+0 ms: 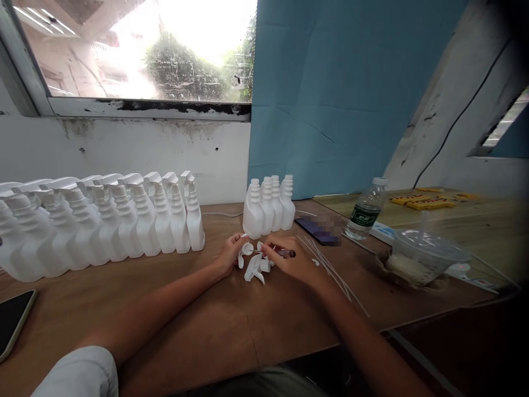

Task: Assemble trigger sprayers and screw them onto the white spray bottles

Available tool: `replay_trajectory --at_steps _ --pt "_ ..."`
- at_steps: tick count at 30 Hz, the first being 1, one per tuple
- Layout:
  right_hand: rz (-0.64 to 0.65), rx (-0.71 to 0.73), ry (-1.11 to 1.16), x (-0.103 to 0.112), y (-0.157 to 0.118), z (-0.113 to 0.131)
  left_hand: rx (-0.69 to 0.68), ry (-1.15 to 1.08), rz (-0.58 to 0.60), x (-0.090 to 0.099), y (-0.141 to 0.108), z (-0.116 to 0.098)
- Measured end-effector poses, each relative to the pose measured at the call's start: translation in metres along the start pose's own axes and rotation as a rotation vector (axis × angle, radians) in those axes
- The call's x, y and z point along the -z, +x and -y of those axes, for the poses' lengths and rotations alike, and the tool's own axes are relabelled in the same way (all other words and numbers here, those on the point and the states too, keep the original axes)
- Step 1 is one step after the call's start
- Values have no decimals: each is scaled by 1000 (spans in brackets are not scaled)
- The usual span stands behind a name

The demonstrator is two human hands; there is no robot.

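Observation:
My left hand point(230, 255) is closed around a white spray trigger head point(247, 249), its round opening turned toward my right hand. My right hand point(289, 255) pinches a slim tool with a dark brown handle point(291, 253); its thin tip points at that opening, and whether it touches is too small to tell. A small white part also shows by the right fingertips. Below both hands, a second trigger head point(257, 269) lies on the brown tabletop point(231, 325). Thin white dip tubes point(334, 275) lie to the right, partly behind my right forearm.
White spray bottles with trigger heads point(136, 220) line the left side. Several bottles without heads point(268, 207) stand at the back middle. Rightward are a phone point(318, 230), a water bottle point(366, 212) and a lidded plastic cup point(425, 256). Another phone point(15, 320) lies at far left.

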State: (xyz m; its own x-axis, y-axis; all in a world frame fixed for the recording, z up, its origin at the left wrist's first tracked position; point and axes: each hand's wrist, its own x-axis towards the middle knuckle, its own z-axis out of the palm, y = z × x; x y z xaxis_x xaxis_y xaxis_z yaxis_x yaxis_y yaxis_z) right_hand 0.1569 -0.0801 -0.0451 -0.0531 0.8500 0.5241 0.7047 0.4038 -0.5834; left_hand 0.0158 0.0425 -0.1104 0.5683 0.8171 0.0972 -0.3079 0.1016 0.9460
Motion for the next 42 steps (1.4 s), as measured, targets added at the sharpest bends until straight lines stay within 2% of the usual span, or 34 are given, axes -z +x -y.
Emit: replay_trajectory --at_steps 13,18,23,30,36,42 --pt "102 -1 -15 -8 0 6 29 21 25 0 0 -1" --pt "88 -46 51 -7 2 10 22 -25 27 2 2 -1" --pt "127 -106 169 -4 3 14 24 -52 73 6 3 -4" --pt "171 -104 272 -5 2 7 58 -93 108 6 1 -9" --pt "180 -49 212 -5 1 6 141 -121 126 9 2 -11" --pt "114 -19 95 -4 -1 2 98 -101 95 5 3 -6"
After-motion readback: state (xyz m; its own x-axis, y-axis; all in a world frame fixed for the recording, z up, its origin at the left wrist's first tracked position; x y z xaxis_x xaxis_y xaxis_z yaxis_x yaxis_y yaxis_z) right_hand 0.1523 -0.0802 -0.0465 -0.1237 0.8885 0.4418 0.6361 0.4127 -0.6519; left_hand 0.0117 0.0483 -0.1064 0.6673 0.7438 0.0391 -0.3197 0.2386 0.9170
